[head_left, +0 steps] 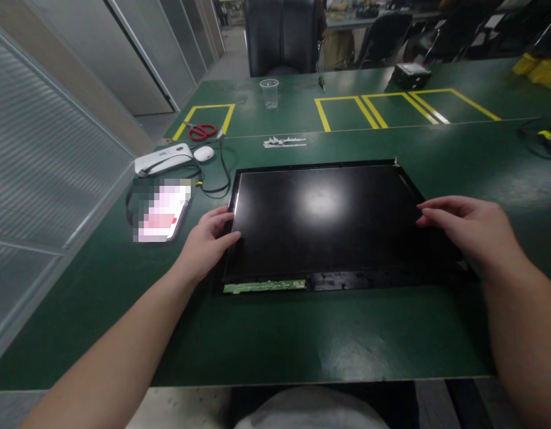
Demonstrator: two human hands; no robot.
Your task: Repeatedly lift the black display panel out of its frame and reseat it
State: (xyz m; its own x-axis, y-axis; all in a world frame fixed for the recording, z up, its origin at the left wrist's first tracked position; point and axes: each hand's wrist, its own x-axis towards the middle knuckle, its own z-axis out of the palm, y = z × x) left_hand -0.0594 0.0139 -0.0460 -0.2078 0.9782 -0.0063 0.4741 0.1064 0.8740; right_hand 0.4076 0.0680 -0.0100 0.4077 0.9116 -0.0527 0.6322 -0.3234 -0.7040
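A black flat display panel [322, 217] lies face up on the green table [275, 339], with a green circuit strip [264, 286] exposed along its near edge. My left hand [208, 241] grips the panel's left edge, thumb on the glass and fingers curled round the rim. My right hand [469, 226] rests on the right edge, fingers stretched and bent slightly over the rim.
Left of the panel lie a phone [161, 211], a white device [163, 159], a white mouse [204, 153] and a black cable [221, 173]. Farther back are red scissors [202, 131], a clear plastic cup [269, 93], a small parts strip [284, 142], yellow floor-tape boxes and chairs.
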